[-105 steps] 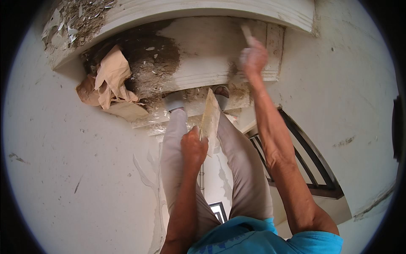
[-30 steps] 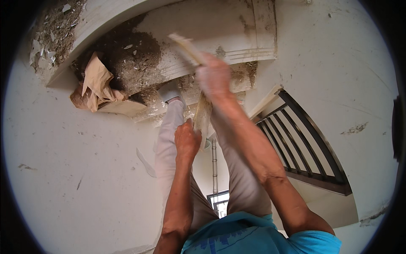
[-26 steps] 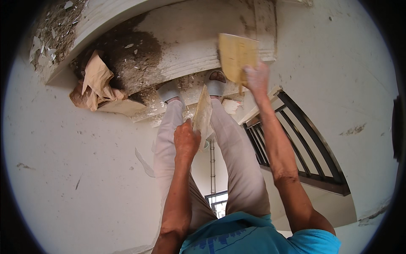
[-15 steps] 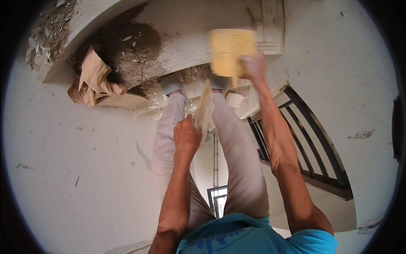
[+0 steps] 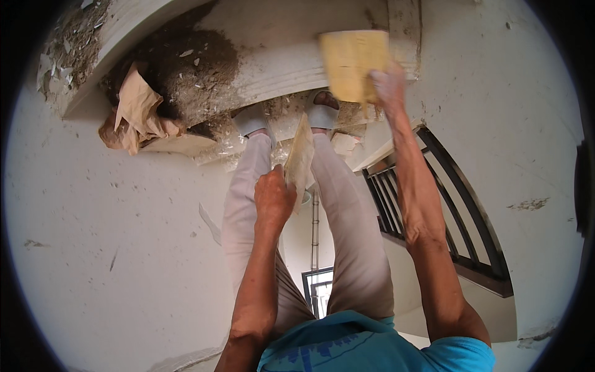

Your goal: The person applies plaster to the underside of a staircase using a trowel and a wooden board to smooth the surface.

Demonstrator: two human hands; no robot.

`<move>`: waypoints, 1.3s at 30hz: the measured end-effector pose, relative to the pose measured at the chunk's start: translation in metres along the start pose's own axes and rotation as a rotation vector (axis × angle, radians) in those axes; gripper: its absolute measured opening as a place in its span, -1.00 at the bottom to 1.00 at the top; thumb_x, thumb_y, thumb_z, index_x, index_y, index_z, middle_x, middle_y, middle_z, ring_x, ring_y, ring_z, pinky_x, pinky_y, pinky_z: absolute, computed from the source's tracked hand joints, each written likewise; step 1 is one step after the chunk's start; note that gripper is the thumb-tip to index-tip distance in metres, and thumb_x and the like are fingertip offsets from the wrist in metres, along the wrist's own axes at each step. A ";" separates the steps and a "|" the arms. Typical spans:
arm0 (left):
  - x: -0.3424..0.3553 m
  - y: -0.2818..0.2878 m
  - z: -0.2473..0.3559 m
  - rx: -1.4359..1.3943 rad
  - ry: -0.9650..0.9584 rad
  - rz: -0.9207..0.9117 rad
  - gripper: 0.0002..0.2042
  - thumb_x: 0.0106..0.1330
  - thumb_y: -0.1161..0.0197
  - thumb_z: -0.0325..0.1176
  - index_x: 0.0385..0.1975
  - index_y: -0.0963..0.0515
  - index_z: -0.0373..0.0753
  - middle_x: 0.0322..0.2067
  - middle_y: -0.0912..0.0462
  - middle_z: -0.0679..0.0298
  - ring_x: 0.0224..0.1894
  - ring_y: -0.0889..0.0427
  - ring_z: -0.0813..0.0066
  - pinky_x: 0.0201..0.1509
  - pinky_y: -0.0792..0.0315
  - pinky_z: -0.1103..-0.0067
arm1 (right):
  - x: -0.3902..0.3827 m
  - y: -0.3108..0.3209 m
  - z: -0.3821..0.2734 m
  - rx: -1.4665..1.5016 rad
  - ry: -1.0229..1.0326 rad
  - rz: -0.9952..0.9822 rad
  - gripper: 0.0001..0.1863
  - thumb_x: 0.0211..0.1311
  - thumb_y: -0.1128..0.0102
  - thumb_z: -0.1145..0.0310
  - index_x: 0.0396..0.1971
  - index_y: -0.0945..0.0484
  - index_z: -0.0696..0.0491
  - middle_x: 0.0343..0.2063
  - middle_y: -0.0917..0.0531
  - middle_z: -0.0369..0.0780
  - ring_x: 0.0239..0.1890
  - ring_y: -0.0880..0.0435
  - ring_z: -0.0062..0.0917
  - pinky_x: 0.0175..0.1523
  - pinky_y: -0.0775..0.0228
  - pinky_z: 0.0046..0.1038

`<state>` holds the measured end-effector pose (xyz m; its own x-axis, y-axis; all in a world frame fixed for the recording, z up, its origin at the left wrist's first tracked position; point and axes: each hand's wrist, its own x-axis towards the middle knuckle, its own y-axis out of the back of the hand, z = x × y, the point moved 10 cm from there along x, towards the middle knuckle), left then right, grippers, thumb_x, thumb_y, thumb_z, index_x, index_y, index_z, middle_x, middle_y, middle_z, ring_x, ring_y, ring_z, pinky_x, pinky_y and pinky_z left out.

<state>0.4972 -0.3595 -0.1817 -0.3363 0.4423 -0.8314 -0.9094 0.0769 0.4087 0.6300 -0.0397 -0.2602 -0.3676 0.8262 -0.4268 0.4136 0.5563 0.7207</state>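
Note:
My right hand [image 5: 389, 88] is raised at the upper right, closed on the edge of a flat yellow rectangular sheet [image 5: 354, 65]. Motion smears both the hand and the sheet, and the sheet's exact kind cannot be made out. The sheet is in front of the pale step [image 5: 288, 40] and the wall beside it. Between my legs, my left hand [image 5: 273, 196] is a fist around the lower part of a thin, dusty yellowish board [image 5: 300, 158]. That board is tilted, seen nearly edge-on, with its narrow tip pointing up toward my sandals [image 5: 321, 116].
Crumpled brown paper [image 5: 137, 108] lies on the left end of the stairs, beside a heap of brown dirt [image 5: 192, 68] and white chips. More rubble [image 5: 77, 43] covers the upper step. A dark railing [image 5: 468, 204] runs down on the right. A pale wall [image 5: 111, 217] stands at left.
My right hand has moved up and to the right with the yellow sheet, baring more of one sandal. The left hand and its board have hardly moved.

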 end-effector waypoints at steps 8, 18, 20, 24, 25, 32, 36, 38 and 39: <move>-0.001 0.000 -0.005 0.007 0.046 -0.010 -0.86 0.01 -0.22 -0.47 -0.49 -0.45 -0.40 -0.52 -0.56 -0.15 -0.33 -0.55 -0.23 -0.19 -0.38 0.08 | 0.020 0.032 -0.007 0.213 -0.032 -0.042 -0.69 -0.08 -0.08 0.43 -0.28 -0.59 0.19 -0.40 -0.67 0.01 -0.32 -0.68 -0.30 -0.20 -0.51 -0.23; 0.004 0.003 0.003 0.007 0.000 -0.002 -0.86 0.01 -0.22 -0.48 -0.49 -0.45 -0.40 -0.51 -0.56 -0.16 -0.32 -0.54 -0.24 -0.20 -0.37 0.08 | 0.017 -0.027 -0.050 -0.005 0.226 -0.032 -0.57 -0.09 -0.11 0.40 -0.14 -0.57 0.20 -0.38 -0.66 -0.02 -0.31 -0.62 -0.20 -0.10 -0.44 -0.23; 0.002 0.006 0.004 0.020 0.020 0.026 -0.86 0.02 -0.22 -0.47 -0.48 -0.46 -0.40 -0.51 -0.56 -0.16 -0.33 -0.54 -0.24 -0.21 -0.37 0.08 | 0.016 0.013 -0.040 -0.059 0.213 -0.089 -0.62 -0.12 -0.09 0.40 -0.22 -0.60 0.19 -0.37 -0.65 0.07 -0.30 -0.65 -0.11 -0.08 -0.46 -0.19; 0.003 0.001 -0.001 0.040 0.065 -0.072 -0.83 0.06 -0.25 -0.48 -0.38 -0.48 -0.40 -0.44 -0.60 -0.16 -0.28 -0.58 -0.21 -0.15 -0.43 0.10 | 0.001 0.047 -0.007 0.114 -0.014 -0.132 -0.64 -0.11 -0.09 0.43 -0.24 -0.61 0.19 -0.40 -0.66 0.02 -0.30 -0.67 -0.18 -0.10 -0.46 -0.20; 0.003 0.002 0.000 0.018 0.064 -0.049 -0.85 0.05 -0.23 -0.47 -0.42 -0.48 -0.40 -0.47 -0.58 -0.16 -0.30 -0.56 -0.23 -0.17 -0.40 0.09 | -0.003 0.045 -0.001 0.155 -0.065 -0.160 -0.64 -0.11 -0.08 0.44 -0.23 -0.60 0.19 -0.39 -0.66 0.02 -0.29 -0.67 -0.17 -0.10 -0.46 -0.20; 0.006 0.002 0.010 0.046 0.013 -0.062 -0.83 0.07 -0.27 -0.50 -0.36 -0.48 -0.40 -0.44 -0.62 -0.19 -0.27 -0.60 -0.21 -0.12 -0.46 0.09 | -0.013 -0.029 -0.036 -0.122 0.197 -0.128 -0.53 -0.11 -0.09 0.43 -0.08 -0.57 0.17 -0.34 -0.68 0.03 -0.28 -0.69 -0.20 -0.10 -0.49 -0.24; 0.003 -0.002 0.003 0.050 0.104 -0.128 -0.80 0.08 -0.27 -0.48 -0.33 -0.49 -0.41 -0.38 -0.61 -0.21 -0.22 -0.60 -0.19 -0.10 -0.46 0.10 | -0.013 0.044 -0.012 -0.065 0.070 -0.070 -0.55 -0.13 -0.08 0.43 -0.11 -0.56 0.16 -0.40 -0.62 0.09 -0.30 -0.66 -0.06 -0.11 -0.47 -0.20; 0.004 -0.005 0.002 0.057 0.106 -0.148 -0.80 0.08 -0.27 -0.48 -0.31 -0.49 -0.41 -0.36 -0.61 -0.21 -0.21 -0.60 -0.18 -0.09 -0.46 0.11 | -0.019 0.048 -0.004 -0.070 0.067 -0.075 -0.53 -0.13 -0.08 0.43 -0.09 -0.56 0.16 -0.39 -0.62 0.08 -0.30 -0.66 -0.05 -0.11 -0.48 -0.20; 0.004 -0.004 0.003 0.068 0.106 -0.141 -0.79 0.08 -0.28 -0.48 -0.31 -0.49 -0.41 -0.36 -0.62 -0.21 -0.21 -0.60 -0.19 -0.09 -0.46 0.11 | -0.024 0.032 0.007 -0.100 0.093 -0.088 -0.52 -0.13 -0.07 0.43 -0.08 -0.55 0.15 -0.39 -0.63 0.07 -0.29 -0.67 -0.05 -0.11 -0.48 -0.21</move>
<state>0.5004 -0.3556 -0.1854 -0.2337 0.3266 -0.9158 -0.9318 0.1938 0.3069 0.6579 -0.0413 -0.2306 -0.4763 0.7605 -0.4414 0.2930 0.6106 0.7357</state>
